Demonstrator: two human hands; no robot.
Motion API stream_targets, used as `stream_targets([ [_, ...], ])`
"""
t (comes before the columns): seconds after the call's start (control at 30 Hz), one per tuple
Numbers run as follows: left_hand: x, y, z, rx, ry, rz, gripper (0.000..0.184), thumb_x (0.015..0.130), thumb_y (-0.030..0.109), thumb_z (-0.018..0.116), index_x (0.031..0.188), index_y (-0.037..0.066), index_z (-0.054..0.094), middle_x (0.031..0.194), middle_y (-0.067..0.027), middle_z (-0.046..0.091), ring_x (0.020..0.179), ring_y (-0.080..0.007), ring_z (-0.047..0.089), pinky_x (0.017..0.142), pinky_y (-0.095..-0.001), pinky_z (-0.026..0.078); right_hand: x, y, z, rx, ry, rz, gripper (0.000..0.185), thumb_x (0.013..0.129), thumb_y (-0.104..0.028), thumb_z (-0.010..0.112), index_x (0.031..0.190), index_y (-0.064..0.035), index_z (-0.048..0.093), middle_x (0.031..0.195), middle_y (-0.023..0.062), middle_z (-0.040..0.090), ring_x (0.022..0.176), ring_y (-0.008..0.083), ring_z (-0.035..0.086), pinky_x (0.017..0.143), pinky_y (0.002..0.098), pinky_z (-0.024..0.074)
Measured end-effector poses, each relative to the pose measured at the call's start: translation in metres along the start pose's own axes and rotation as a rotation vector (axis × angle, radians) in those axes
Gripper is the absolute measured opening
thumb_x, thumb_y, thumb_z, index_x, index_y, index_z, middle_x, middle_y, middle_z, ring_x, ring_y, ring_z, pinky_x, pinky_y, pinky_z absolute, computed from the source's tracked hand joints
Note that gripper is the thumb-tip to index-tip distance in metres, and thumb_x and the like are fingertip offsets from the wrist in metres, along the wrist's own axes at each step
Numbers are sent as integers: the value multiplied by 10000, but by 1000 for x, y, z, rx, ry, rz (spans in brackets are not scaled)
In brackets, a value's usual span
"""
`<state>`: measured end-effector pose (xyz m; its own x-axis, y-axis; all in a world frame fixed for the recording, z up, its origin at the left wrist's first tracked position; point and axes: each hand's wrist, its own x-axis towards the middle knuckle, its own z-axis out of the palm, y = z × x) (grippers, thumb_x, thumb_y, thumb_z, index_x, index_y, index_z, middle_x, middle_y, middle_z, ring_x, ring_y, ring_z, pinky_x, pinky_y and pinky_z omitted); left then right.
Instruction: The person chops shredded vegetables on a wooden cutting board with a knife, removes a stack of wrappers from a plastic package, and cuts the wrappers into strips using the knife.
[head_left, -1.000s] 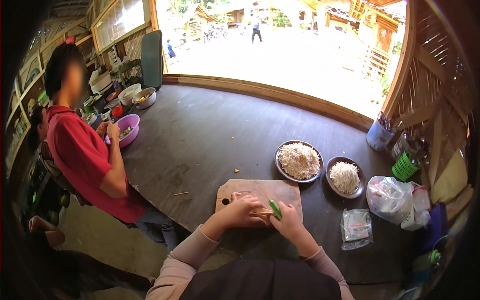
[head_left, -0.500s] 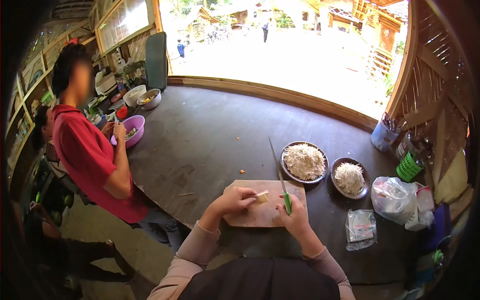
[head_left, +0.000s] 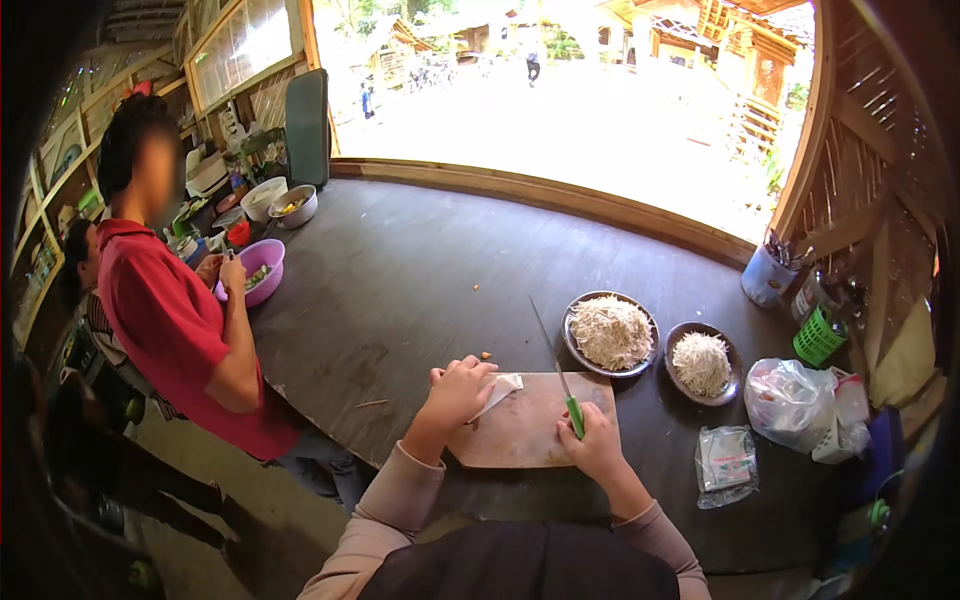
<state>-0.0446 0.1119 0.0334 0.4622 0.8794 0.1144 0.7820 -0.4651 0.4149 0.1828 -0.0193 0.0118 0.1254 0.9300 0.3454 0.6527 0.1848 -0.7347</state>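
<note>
My right hand (head_left: 594,438) is closed around the green handle of a long kitchen knife (head_left: 574,412). Its narrow blade points up and away from me, above the right part of a wooden cutting board (head_left: 545,440). At the board's upper left, my left hand (head_left: 458,393) has its fingers bent over a flat, pale, tapering piece (head_left: 502,388). One end of that piece sticks out to the right of the fingers; the rest is hidden beneath them. Beyond the board stand a bowl of pale shreds (head_left: 610,333) and a smaller bowl of whitish shreds (head_left: 701,362).
A person in a red shirt (head_left: 165,310) works over a purple basin (head_left: 266,272) on the left. Plastic bags (head_left: 790,396), a flat packet (head_left: 726,462), a green basket (head_left: 820,338) and a blue utensil holder (head_left: 766,279) stand along the right. Small crumbs lie on the dark table.
My left hand has moved left and turned over, and a flat pale piece shows under it where a small yellowish block showed before. My right hand still holds the knife, nearly in place.
</note>
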Motion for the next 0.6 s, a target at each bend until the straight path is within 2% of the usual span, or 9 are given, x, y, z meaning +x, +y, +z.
stream_targets([
  [0.03, 1, -1, -2, -25, -55, -27, 392, 874, 364, 680, 1230, 200, 670, 1166, -43, 597, 1184, -245, 529, 929, -480, 357, 1, 0, 1, 9, 2, -6, 182, 863, -156, 694, 893, -17, 580, 896, 158, 607, 817, 355, 622, 724, 434, 490],
  [0.17, -11, 13, -10, 56, -20, -9, 399, 852, 401, 701, 1184, 182, 678, 1123, -54, 610, 1139, -246, 563, 926, -476, 350, 0, 1, 1, -1, -8, -9, 188, 860, -160, 700, 894, -20, 580, 888, 152, 609, 811, 342, 627, 721, 428, 491],
  [0.23, -17, 18, -9, 143, 67, -32, 397, 823, 429, 721, 1108, 154, 687, 1060, -58, 626, 1093, -250, 592, 913, -469, 378, 0, 0, 1, 59, -13, 52, 194, 857, -161, 705, 888, -18, 577, 876, 150, 608, 799, 332, 626, 718, 422, 490],
  [0.37, -13, 11, -2, 70, 4, -24, 398, 819, 448, 712, 1065, 138, 672, 1067, -56, 614, 1050, -250, 605, 891, -455, 425, 1, -3, 0, 65, -7, 73, 205, 854, -167, 709, 875, -16, 571, 861, 150, 608, 784, 328, 623, 711, 422, 488],
  [0.6, -16, 20, 4, 37, 197, 78, 309, 790, 328, 718, 996, 101, 674, 1009, -55, 632, 1002, -256, 627, 869, -425, 448, 4, -2, 0, 44, -16, 114, 221, 849, -183, 710, 856, -21, 561, 858, 155, 627, 787, 342, 636, 698, 434, 490],
])
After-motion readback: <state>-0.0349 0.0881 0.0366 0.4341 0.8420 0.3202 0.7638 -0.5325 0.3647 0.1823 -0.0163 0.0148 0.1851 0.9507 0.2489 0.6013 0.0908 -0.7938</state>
